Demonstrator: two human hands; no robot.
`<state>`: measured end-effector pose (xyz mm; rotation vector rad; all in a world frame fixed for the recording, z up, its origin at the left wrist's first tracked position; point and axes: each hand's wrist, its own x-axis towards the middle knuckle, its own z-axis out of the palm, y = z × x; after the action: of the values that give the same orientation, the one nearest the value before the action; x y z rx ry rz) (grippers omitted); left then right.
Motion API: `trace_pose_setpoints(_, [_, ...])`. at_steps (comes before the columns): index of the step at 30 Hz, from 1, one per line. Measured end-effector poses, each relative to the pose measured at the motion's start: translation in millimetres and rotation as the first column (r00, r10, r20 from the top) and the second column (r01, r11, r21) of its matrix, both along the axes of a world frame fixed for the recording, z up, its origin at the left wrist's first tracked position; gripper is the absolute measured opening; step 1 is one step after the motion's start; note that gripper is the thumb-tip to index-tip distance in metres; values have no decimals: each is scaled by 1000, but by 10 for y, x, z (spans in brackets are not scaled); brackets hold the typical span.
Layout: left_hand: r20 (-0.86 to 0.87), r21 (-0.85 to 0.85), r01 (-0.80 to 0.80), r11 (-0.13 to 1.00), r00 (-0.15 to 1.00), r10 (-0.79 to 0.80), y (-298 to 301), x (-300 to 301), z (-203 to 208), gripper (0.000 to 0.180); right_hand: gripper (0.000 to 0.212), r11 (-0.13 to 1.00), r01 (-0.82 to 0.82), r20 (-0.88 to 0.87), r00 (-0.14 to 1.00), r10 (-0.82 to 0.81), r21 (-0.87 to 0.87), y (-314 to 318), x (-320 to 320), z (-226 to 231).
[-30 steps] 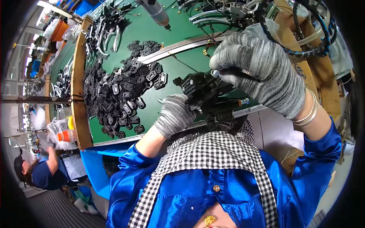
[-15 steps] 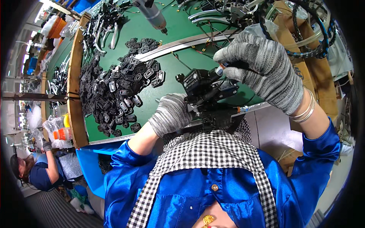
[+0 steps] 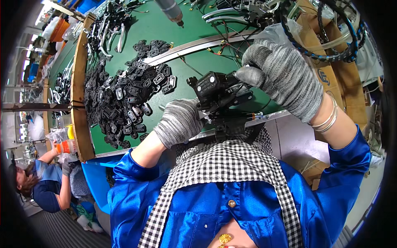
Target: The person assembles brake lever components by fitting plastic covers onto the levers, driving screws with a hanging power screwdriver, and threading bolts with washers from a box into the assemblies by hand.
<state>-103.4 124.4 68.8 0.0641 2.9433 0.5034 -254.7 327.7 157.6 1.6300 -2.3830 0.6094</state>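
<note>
A black lever assembly (image 3: 209,86), a boxy body with silver screws, sits over a black fixture (image 3: 231,126) at the table's near edge. My left hand (image 3: 180,122), in a grey knit glove, is closed round its left side; a silver tip pokes out past the knuckles. At the other end, my gloved right hand (image 3: 285,74) is closed, its thumb against the end of a black cylinder on the assembly. What its fingertips pinch is hidden. Thin black cables hang about the assembly.
Many flat black plates (image 3: 120,93) lie heaped on the green table (image 3: 161,41). A power driver (image 3: 170,11) hangs above. Silver levers (image 3: 225,16) lie at the back, near coiled tubing (image 3: 351,53) and cardboard (image 3: 331,78). Left, beyond a wooden rail (image 3: 78,91), a person works (image 3: 49,177).
My right hand's fingers have curled in, covering the small coloured part seen earlier at the cylinder's end. The assembly has tilted slightly. The person at left has lowered one gloved hand.
</note>
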Motion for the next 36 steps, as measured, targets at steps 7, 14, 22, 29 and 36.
trace_pose_setpoints(7, [28, -72, 21, 997, 999, -19, 5, -27, -1, 35, 27, 984, 140, -26, 990, -138, 114, -43, 41, -70])
trace_pose_setpoints(14, [333, -85, -26, 996, 942, 53, 77, -158, 258, 27, 56, 981, 167, 382, 904, -191, 96, -21, -44, -265])
trace_pose_setpoints(22, [216, -56, -55, 997, 974, 66, -3, -71, 109, 27, 30, 996, -78, -24, 997, 80, 50, 145, -94, -8])
trace_pose_setpoints(29, [221, -84, -28, 996, 974, 46, 4, -116, 153, 29, 32, 988, 66, 602, 786, -139, 142, -45, -84, -62])
trace_pose_setpoints(36, [152, -84, -30, 996, 987, 42, -18, -59, 130, 31, 23, 993, -47, 249, 968, 19, 107, 32, -109, -29])
